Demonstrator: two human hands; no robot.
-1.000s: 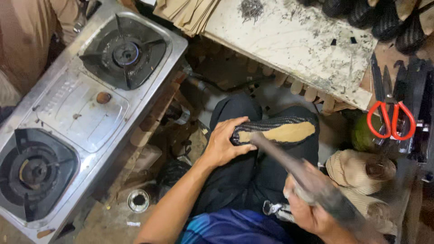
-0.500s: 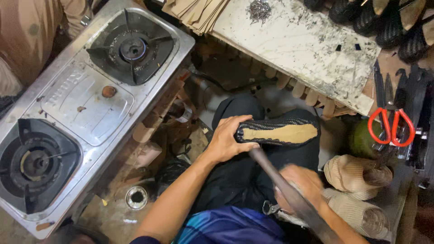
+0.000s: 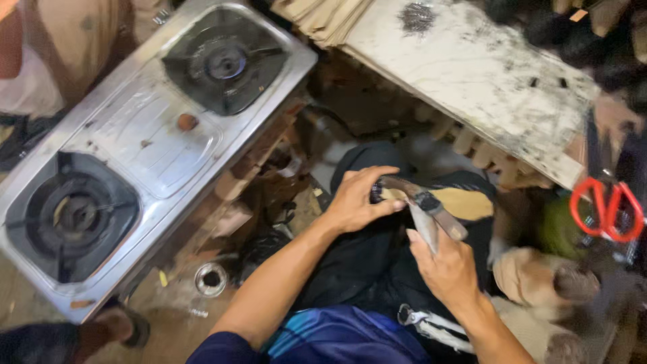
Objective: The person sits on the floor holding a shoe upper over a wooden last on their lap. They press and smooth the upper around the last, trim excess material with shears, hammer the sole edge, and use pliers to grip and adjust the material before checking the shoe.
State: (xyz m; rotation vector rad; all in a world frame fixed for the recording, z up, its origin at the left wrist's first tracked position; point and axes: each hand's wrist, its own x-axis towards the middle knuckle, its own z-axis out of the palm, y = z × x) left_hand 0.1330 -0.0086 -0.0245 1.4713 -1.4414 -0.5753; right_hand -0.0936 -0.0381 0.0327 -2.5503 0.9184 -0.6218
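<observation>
My left hand [image 3: 355, 199] holds a black shoe [image 3: 453, 202] with a tan sole; scissors [image 3: 606, 209] red-handled; stove [image 3: 135, 145] silver; slab [image 3: 472, 74] white, black-smudged.

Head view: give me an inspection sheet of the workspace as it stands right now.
Surface: the work rests on the person's lap, in dark trousers; a stained white board lies beyond the knees.
Job's things: a shoe sole, tan face up with a black edge; a hammer laid across it.
Clutter: red-handled scissors at right; stacked card sheets at the top; a small metal ring on the floor.
Grippers: left hand clamps the sole's near end; right hand has its grip on the hammer handle.
Cables: nothing seen.
Surroundings: a two-burner steel gas stove at left; another person's foot at bottom left.
</observation>
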